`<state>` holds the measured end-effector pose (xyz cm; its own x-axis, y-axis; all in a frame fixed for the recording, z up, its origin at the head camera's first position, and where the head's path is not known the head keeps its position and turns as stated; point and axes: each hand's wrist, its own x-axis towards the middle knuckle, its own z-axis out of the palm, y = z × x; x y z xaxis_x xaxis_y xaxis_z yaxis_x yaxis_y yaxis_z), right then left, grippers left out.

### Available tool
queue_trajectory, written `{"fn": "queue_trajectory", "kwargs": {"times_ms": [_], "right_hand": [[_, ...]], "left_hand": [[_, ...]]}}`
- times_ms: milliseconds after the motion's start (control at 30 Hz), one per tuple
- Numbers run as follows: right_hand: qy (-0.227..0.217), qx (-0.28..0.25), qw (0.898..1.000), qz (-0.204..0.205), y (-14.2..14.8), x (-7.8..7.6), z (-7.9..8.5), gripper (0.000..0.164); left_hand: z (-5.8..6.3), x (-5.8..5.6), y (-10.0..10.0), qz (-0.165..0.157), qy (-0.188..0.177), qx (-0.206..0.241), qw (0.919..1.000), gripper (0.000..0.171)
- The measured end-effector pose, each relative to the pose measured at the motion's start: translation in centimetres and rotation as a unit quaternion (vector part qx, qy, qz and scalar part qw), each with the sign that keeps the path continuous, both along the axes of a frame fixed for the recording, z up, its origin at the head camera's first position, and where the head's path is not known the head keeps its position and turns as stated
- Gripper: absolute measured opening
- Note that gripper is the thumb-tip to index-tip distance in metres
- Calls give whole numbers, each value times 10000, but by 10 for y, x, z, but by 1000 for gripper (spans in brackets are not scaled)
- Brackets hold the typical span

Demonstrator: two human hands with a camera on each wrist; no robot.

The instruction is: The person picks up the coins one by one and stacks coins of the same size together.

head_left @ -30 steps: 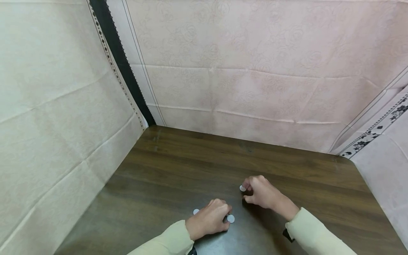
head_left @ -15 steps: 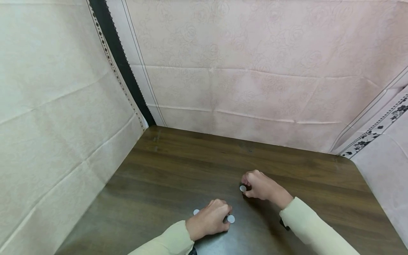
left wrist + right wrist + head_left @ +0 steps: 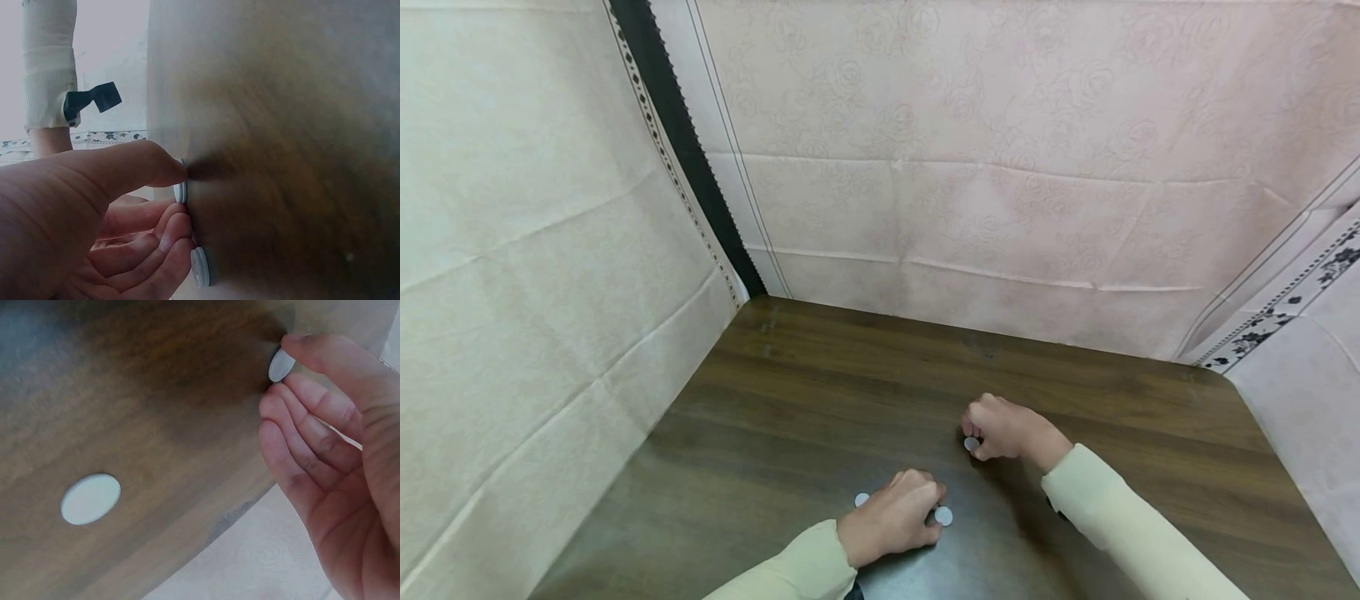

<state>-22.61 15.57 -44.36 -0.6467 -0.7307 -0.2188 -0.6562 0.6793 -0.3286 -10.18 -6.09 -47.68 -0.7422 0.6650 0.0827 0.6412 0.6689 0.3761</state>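
Observation:
My left hand rests low over the table with thumb and index finger around a small white round disc. In the left wrist view this disc stands edge-on between thumb and fingertips. Beyond the outer fingers lies a second white disc, partly covered by the hand in the head view. Farther back and to the right, my right hand pinches another white disc close over the wood. From the right wrist, the disc shows between thumb and index finger, the other fingers curled beside it.
The dark wooden table runs back to a pale patterned cloth hung as a wall. Similar cloths close off the left and right sides. A white disc lies flat on the wood in the right wrist view.
My right hand has shifted slightly left and away from me, its thumb and fingers closing around its disc. The left hand and the discs have hardly moved.

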Motion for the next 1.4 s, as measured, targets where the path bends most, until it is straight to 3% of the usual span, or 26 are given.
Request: {"fn": "queue_trajectory", "kwargs": {"times_ms": [267,600,1000,1200,1400], "right_hand": [[-284,470,9981,-273,-8,-5,4,19],[-138,507,9973,-520,-11,-6,-10,38],[25,669,9970,-384,-7,-7,-14,52],[63,859,9954,-430,-6,-5,-12,51],[31,886,9951,-428,-3,0,-12,50]], "left_hand": [[0,0,0,77,-22,7,10000,33],[0,0,0,-19,-29,65,10000,32],[-1,0,1,-23,-15,-1,10000,33],[-2,0,1,-28,-29,-10,10000,28],[-1,0,1,-38,35,-25,10000,33]]}}
